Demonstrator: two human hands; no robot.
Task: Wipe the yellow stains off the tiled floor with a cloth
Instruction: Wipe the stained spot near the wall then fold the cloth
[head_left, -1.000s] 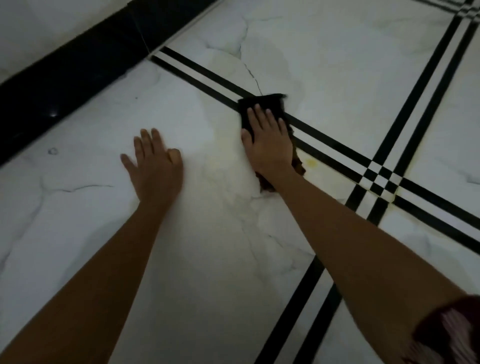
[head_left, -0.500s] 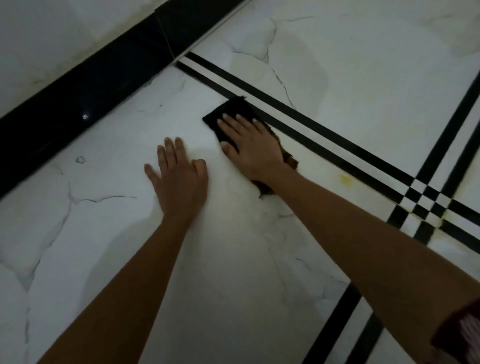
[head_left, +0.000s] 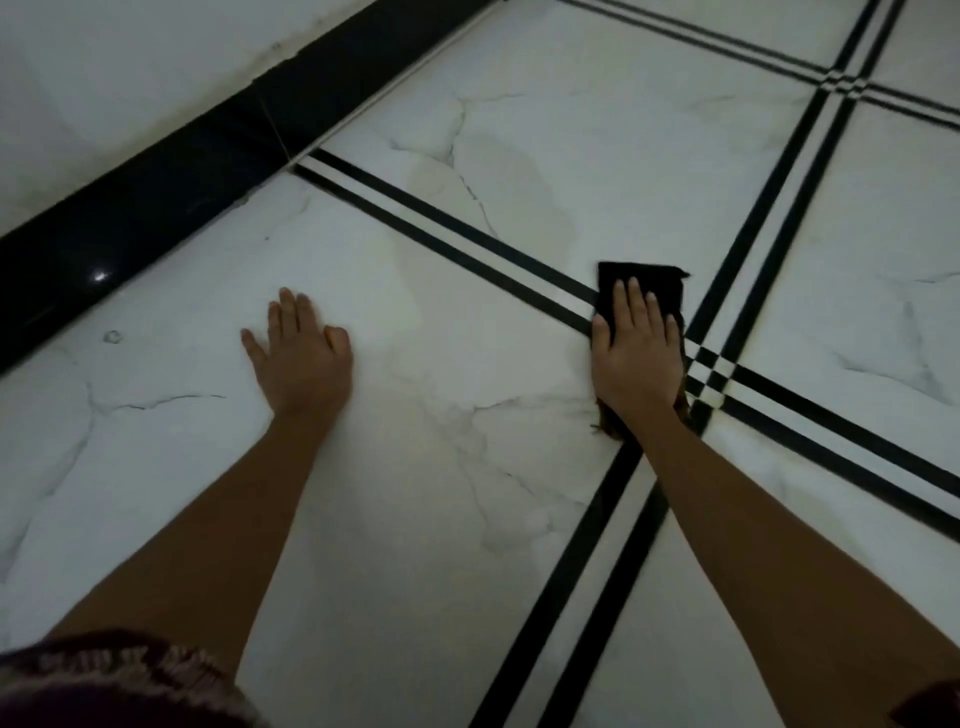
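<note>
1. The white marble-look tiled floor (head_left: 467, 519) lay under both hands.
2. The left hand (head_left: 304, 358) rested flat, fingers spread, on bare tile.
3. The right hand (head_left: 636, 353) pressed flat, fingers together, on the dark cloth (head_left: 657, 280) beside the crossing black stripes (head_left: 711, 371).

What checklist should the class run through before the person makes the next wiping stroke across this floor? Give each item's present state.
1. Cloth lies flat on the floor under the right hand: ok.
2. Right hand presses with an open palm and spread fingers, no closed grip: ok.
3. Left hand is planted flat on the white tile, apart from the cloth, bracing the body: ok.
4. Cloth covers the black stripes beside their crossing: ok.
5. Yellow stain remaining under or beside the cloth: cannot tell, the hand and cloth hide that spot.
6. Faint discoloured patch right of the left hand is wiped clean: cannot tell, the light is dim.
</note>
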